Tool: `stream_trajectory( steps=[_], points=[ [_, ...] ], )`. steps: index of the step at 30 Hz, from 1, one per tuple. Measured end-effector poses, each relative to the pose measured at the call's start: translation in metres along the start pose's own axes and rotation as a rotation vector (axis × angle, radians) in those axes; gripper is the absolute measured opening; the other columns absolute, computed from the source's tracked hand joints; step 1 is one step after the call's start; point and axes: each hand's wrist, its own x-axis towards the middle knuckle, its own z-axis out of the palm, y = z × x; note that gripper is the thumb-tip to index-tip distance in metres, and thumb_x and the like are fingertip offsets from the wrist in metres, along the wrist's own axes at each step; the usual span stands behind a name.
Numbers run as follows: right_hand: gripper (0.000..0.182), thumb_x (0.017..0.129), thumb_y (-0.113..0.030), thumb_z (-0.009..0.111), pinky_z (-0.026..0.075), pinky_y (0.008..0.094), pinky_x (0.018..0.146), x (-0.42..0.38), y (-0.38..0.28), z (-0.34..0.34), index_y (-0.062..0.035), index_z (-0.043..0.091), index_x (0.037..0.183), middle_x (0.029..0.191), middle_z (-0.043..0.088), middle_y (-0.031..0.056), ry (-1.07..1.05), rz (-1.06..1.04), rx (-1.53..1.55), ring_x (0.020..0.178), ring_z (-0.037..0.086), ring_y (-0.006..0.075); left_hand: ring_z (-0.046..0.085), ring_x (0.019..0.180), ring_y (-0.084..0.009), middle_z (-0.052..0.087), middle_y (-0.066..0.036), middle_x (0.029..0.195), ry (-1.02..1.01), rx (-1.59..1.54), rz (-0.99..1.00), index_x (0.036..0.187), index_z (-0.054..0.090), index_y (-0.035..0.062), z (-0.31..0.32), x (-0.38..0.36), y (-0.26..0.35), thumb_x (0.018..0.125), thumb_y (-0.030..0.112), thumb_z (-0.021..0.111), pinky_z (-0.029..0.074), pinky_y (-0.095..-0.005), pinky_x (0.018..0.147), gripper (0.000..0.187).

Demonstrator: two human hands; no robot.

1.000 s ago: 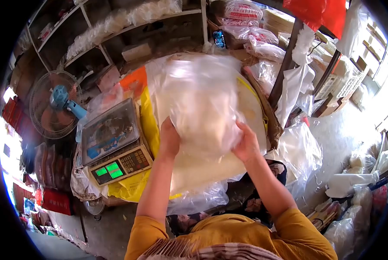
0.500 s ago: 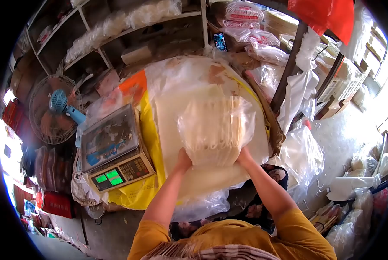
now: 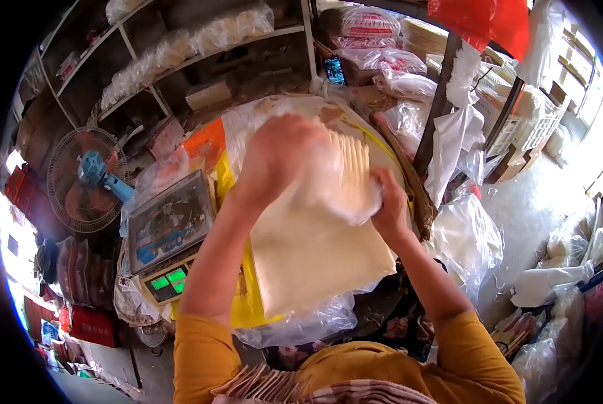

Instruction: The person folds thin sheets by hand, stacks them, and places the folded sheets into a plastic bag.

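Note:
A clear plastic bag of pale, stacked sheets or strips is tilted above a large cream sheet on the work surface. My right hand grips the bag's right side, fingers curled round its edge. Over the bag's upper left is my left hand, smeared by motion, so its fingers cannot be made out. The bag's lower end is blurred, and my left hand hides part of its left side. The cream sheet lies across yellow and white plastic sacking.
On the left stands a weighing scale with green displays, partly behind my left forearm, beside a fan. Shelves with bagged goods rise at the back. A dark post and crumpled clear plastic are on the right.
The bag has tilted and turned from lying on the sheet. My left hand has gone from its lower left corner up over its top; my right hand has risen along the right side.

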Motion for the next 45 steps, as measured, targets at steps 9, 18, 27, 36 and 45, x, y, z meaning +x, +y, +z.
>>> stream_trajectory(
  steps=[9,18,27,36,45],
  points=[
    [0.016,0.076,-0.006,0.063,0.044,0.0376,0.082,-0.082,-0.02,-0.052,-0.0047,0.059,0.091,0.076,0.06,0.0076,-0.585,-0.309,-0.15,0.079,0.06,0.0256,0.057,0.071,-0.0215,0.059,-0.008,0.088,0.078,-0.08,-0.388,0.094,0.062,0.004,0.035,-0.163,0.112,0.078,0.007,0.064,0.046,-0.0294,0.061,0.016],
    [0.015,0.077,-0.009,0.062,0.048,0.0338,0.08,-0.076,-0.052,-0.047,-0.0085,0.062,0.092,0.112,0.059,0.0055,-0.65,-0.629,-0.171,0.09,0.057,0.0227,0.055,0.075,-0.0076,0.059,0.0,0.084,0.064,-1.361,-1.225,0.103,0.058,0.0007,0.063,-0.203,0.148,0.085,0.006,0.061,0.045,-0.0228,0.064,0.019],
    [0.026,0.074,-0.016,0.067,0.049,0.035,0.058,-0.086,-0.036,-0.009,-0.0065,0.053,0.094,0.084,0.059,0.0074,-0.769,-0.589,-0.018,0.068,0.061,0.0267,0.055,0.068,-0.013,0.06,-0.005,0.081,-0.157,-1.444,-1.221,0.099,0.061,0.0026,0.106,-0.218,0.158,0.082,-0.001,0.061,0.045,-0.027,0.059,0.018],
    [0.024,0.081,-0.025,0.061,0.048,0.0389,0.078,-0.126,-0.021,-0.058,-0.0046,0.059,0.094,0.089,0.059,0.0142,-1.187,-0.425,-0.271,0.092,0.058,0.0298,0.052,0.068,-0.0096,0.063,-0.006,0.084,0.113,-1.732,-1.33,0.112,0.059,-0.0014,0.07,-0.204,0.154,0.082,0.001,0.06,0.043,-0.0217,0.062,0.03],
    [0.015,0.074,-0.008,0.061,0.049,0.0365,0.054,-0.103,-0.047,-0.039,-0.0037,0.051,0.084,0.087,0.057,0.009,-0.763,-0.616,0.011,0.075,0.061,0.0254,0.055,0.08,-0.0075,0.063,-0.001,0.092,-0.238,-1.257,-0.897,0.119,0.055,0.0022,0.1,-0.2,0.162,0.079,-0.001,0.06,0.044,-0.0238,0.065,0.04]
  ],
)
